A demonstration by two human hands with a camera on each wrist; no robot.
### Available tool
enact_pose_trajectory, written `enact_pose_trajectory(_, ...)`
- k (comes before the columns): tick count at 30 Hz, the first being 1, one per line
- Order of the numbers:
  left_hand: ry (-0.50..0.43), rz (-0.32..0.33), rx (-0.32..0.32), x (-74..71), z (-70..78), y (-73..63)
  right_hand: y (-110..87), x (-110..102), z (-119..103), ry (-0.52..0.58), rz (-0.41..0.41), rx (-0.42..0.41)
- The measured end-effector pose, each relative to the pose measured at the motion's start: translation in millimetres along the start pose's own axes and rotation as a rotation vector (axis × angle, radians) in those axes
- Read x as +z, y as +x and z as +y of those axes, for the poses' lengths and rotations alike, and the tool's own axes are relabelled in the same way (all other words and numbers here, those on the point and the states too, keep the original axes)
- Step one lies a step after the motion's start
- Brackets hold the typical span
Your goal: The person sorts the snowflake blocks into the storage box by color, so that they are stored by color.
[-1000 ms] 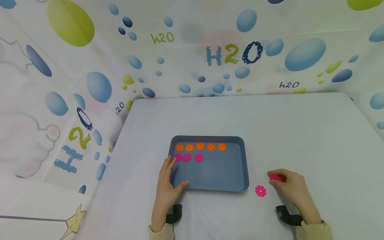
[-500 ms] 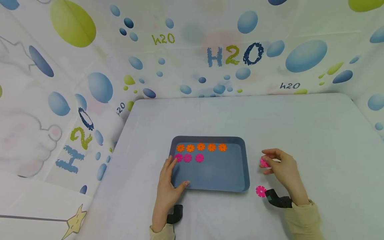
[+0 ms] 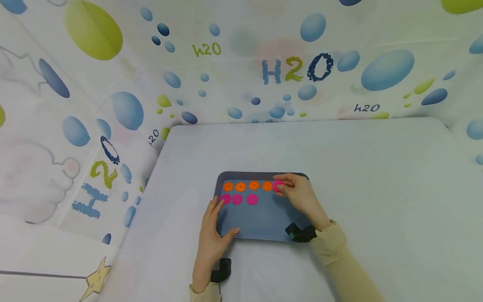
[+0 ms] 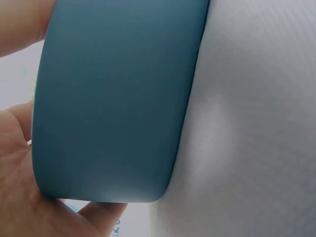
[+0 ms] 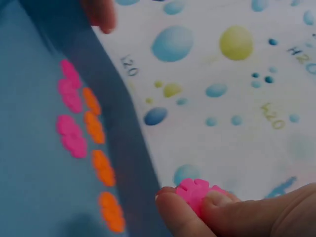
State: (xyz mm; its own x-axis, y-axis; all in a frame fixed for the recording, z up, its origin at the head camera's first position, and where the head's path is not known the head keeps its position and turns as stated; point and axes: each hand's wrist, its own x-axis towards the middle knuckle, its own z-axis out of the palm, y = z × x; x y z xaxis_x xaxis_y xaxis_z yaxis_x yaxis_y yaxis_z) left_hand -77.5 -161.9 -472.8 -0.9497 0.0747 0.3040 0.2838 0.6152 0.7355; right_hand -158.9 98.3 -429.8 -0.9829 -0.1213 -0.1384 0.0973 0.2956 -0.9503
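Observation:
My right hand [image 3: 299, 195] pinches a pink notched plastic disc, a snowflake-type building piece [image 5: 192, 193], between thumb and fingers. It hovers over the back right of the blue-grey tray [image 3: 256, 224], overlapping the end of the orange row in the head view. My left hand [image 3: 211, 235] rests at the tray's front left corner, fingers along the left rim and thumb on the front rim. Several orange discs [image 3: 240, 187] lie in a row along the back. Below them lie 3 pink discs [image 3: 237, 199], the leftmost partly behind a left fingertip.
The tray stands on a white-covered table [image 3: 396, 176]. A printed cloth [image 3: 241, 63] with blue and green spots hangs behind and to the left. Black wrist cameras [image 3: 300, 233] sit at both wrists, and the right sleeve [image 3: 333, 245] covers table beside the tray.
My right hand has carried the pink disc from the table right of the tray leftward over the tray. One loose pink disc on the table is now hidden by the right arm. My left hand stays put.

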Motion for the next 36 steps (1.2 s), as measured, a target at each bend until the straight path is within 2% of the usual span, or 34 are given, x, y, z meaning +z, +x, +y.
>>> enact_pose_trajectory(3, 0.009, -0.001, -0.006, 0.0, -1.1, -0.2, 6.3, 13, 8, -0.031, -0.047, 0.033)
enact_pose_trajectory(8, 0.028, 0.007, 0.003, -0.7, -3.5, -0.2, 9.9, 25, 15, -0.07, -0.039, 0.084)
enact_pose_trajectory(10, 0.029, 0.011, 0.01, -1.2, -4.2, -0.2, 10.1, 28, 15, -0.055, -0.047, 0.099)
enact_pose_trajectory(15, 0.025, 0.006, 0.007, -1.9, -4.4, -0.4, 9.4, 31, 16, 0.01, -0.114, 0.163)
enact_pose_trajectory(19, 0.03, 0.002, 0.003, -1.2, -5.3, -0.5, 8.9, 32, 18, -0.025, -0.165, 0.226)
enact_pose_trajectory(26, 0.038, 0.008, 0.028, 1.0, -7.1, -0.7, 11.6, 34, 25, -0.089, -0.208, 0.273)
enact_pose_trajectory(32, 0.039, 0.009, 0.031, -0.1, -7.2, -0.2, 13.6, 34, 25, -0.078, -0.185, 0.283)
enact_pose_trajectory(36, 0.025, -0.004, 0.031, 0.9, -6.4, -0.8, 7.9, 29, 25, -0.02, -0.11, 0.208)
